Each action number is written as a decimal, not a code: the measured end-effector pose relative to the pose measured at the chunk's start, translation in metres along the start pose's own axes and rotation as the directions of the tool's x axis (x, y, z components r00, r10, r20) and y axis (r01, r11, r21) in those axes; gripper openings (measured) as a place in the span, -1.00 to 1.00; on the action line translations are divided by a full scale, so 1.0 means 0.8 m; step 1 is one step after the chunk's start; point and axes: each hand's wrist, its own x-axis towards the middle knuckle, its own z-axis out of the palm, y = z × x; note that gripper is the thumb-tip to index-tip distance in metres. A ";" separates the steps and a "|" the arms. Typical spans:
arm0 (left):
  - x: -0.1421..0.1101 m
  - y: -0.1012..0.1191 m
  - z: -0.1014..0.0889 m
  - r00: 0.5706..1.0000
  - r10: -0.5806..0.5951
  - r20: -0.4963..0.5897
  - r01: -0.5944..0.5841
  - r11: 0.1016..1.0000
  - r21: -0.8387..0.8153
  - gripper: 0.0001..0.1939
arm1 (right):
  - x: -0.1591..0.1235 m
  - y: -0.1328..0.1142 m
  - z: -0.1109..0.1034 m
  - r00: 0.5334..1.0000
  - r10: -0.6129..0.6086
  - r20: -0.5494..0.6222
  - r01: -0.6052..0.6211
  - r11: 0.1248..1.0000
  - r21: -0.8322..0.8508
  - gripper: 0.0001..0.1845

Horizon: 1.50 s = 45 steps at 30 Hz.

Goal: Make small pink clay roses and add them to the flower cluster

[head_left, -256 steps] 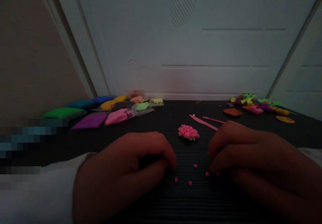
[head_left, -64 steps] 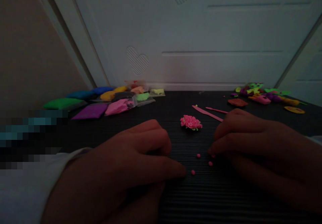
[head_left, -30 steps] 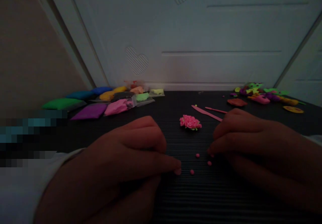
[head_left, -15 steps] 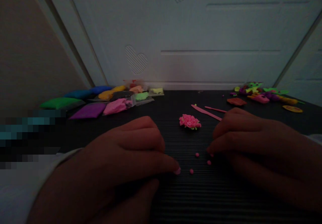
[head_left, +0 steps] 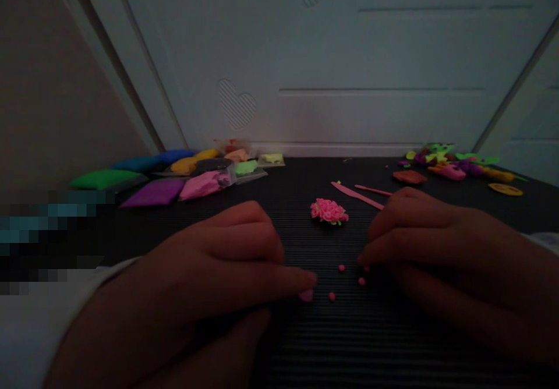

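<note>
My left hand (head_left: 205, 278) rests on the black ribbed mat (head_left: 349, 342) with its fingers curled and the forefinger stretched forward. That fingertip presses on a small pink clay bit (head_left: 306, 295). My right hand (head_left: 441, 255) lies opposite with fingers curled down, the tips touching the mat beside a tiny pink ball (head_left: 365, 268). Three more tiny pink balls (head_left: 332, 296) lie between the hands. A pink clay flower cluster (head_left: 329, 211) sits just beyond them. What the right palm covers is hidden.
Bags of coloured clay (head_left: 174, 182) line the back left of the mat. Two pink modelling sticks (head_left: 356, 195) lie behind the flower. Finished clay figures (head_left: 454, 165) sit at the back right. A white panelled door (head_left: 349, 57) stands behind the mat.
The pink bit under my left forefinger has slid slightly forward and shows more. My right hand has stayed in place.
</note>
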 end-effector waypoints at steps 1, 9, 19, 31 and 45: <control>0.000 0.000 -0.001 1.000 0.003 0.002 -0.003 1.000 0.004 -0.58 | 0.000 0.000 0.000 1.000 0.002 -0.005 -0.002 1.000 -0.001 -0.67; 0.010 -0.001 -0.004 0.992 0.036 0.119 -0.040 0.999 0.030 -0.71 | 0.000 0.000 0.000 1.000 -0.001 -0.013 0.001 1.000 0.007 -0.67; 0.013 -0.005 -0.008 0.998 0.061 0.015 -0.060 0.996 -0.061 -0.64 | 0.005 -0.019 0.010 0.998 -0.044 -0.044 0.045 0.998 0.031 -0.69; 0.018 -0.005 -0.002 0.995 0.068 -0.077 -0.076 0.992 -0.100 -0.70 | 0.007 -0.022 0.019 0.999 -0.016 -0.028 0.014 0.997 -0.072 -0.68; 0.019 -0.003 -0.003 0.995 0.075 -0.060 -0.078 0.996 -0.046 -0.73 | 0.008 -0.023 0.020 1.000 0.007 0.004 -0.007 0.999 -0.034 -0.79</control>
